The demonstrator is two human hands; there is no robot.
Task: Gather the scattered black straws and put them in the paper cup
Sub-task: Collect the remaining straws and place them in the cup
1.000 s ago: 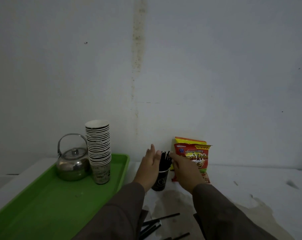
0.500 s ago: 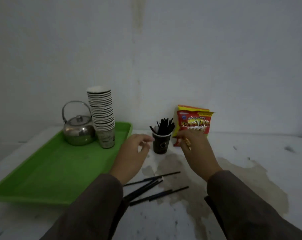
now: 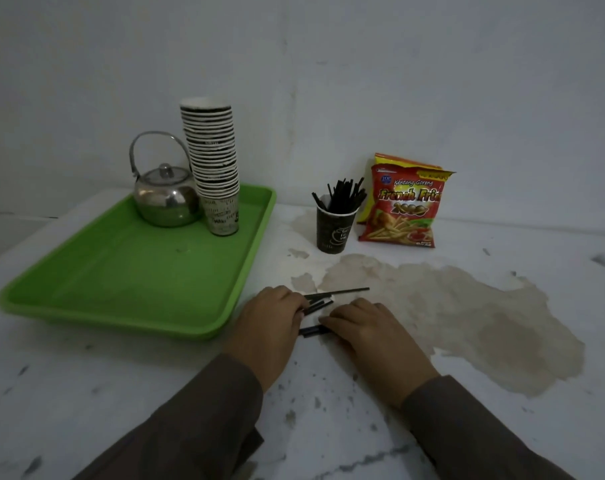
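A dark paper cup stands on the white table with several black straws sticking out of it. Nearer to me, several loose black straws lie flat on the table. My left hand lies over their left ends, its fingers curled onto them. My right hand rests palm down on the right, fingertips touching a short bunch of straws under it. Parts of the straws are hidden beneath both hands.
A green tray at the left holds a steel kettle and a tall stack of paper cups. A red French fries bag leans on the wall right of the cup. A brown stain covers the table's right.
Both hands have drawn back from the cup toward me and come down onto the loose straws. The view has tilted down, showing more of the table.
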